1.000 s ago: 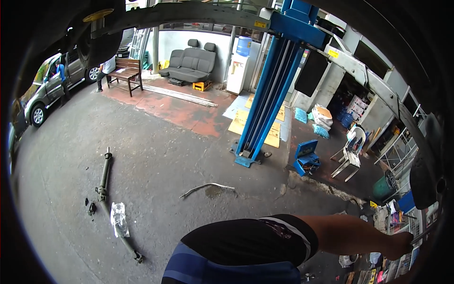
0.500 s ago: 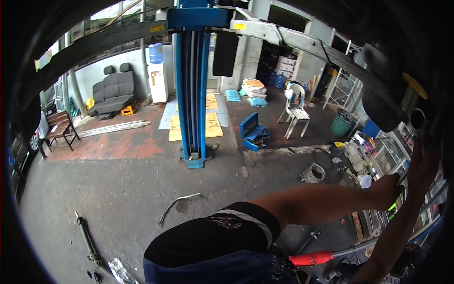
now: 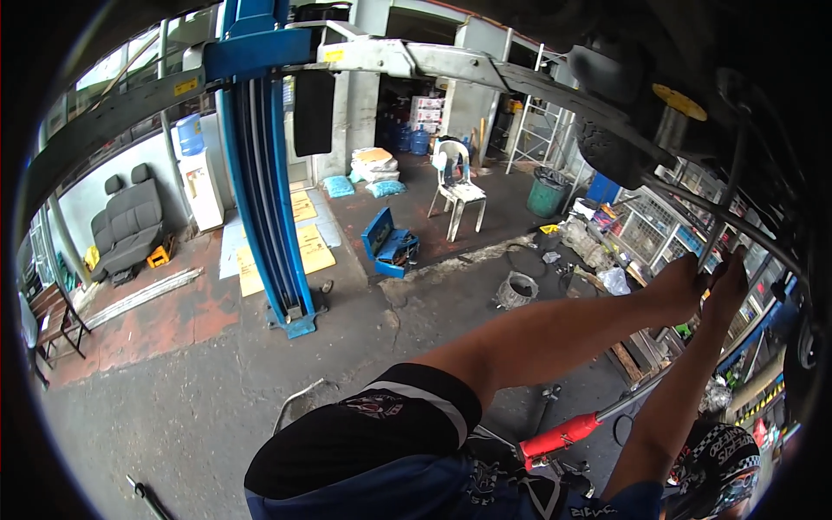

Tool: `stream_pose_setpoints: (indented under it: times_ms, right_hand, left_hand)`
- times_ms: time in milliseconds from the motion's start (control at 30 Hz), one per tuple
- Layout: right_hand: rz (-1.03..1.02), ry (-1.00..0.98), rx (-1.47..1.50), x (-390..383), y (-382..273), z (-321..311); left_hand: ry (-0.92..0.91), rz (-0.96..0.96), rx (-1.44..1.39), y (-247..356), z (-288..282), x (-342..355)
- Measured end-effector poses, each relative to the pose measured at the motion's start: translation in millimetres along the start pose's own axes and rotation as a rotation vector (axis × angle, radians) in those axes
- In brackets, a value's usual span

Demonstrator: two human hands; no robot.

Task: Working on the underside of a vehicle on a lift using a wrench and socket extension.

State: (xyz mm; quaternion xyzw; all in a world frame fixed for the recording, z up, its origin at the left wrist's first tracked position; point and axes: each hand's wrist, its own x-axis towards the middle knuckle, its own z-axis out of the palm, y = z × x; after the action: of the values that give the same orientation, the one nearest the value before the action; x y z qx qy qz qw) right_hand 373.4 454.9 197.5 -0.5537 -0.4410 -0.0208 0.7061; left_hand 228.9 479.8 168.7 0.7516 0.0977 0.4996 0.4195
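Note:
Both arms reach out to the right, under the dark underside of a raised vehicle [image 3: 641, 35]. My left hand [image 3: 674, 293] is closed around the lower end of a long thin metal rod [image 3: 726, 186], which slants up into the shadow. Close against it, my right hand [image 3: 726, 284] is also closed at the rod's lower end; its fingers are dark and partly hidden. Past the hands runs a dark bar [image 3: 754, 227] of the undercarriage. What the rod's upper end meets is lost in the dark.
A blue lift post [image 3: 264, 191] with a grey lift arm [image 3: 451, 61] stands ahead. Below my arms is a red jack cylinder [image 3: 559, 440]. Another person's checkered cap [image 3: 715, 455] shows at lower right. A blue toolbox [image 3: 392, 247], white chair [image 3: 458, 191] and grey bucket [image 3: 516, 290] stand beyond.
The view has swung right, so the post and chair sit further left. My right hand has come down beside my left hand, which has risen; the hands are now together at the rod.

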Motion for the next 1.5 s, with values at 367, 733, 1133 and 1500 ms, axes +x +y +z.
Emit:
stream_pose_setpoints:
  times_ms: [367, 733, 1133, 1500]
  right_hand:
    - [-1.207, 0.123, -0.365, -90, -113, 42]
    - [-1.295, 0.355, -0.316, -21, -81, 36]
    - [-0.302, 0.284, 0.217, -26, -12, 9]
    - [-1.247, 0.509, -0.063, -52, -84, 42]
  left_hand:
    - [-0.005, 0.381, -0.230, -98, 4, 53]
    - [-0.053, 0.145, 0.102, -2, -19, 15]
    - [-0.044, -0.061, -0.179, -5, -7, 41]
    - [-0.098, 0.542, -0.097, -28, -13, 51]
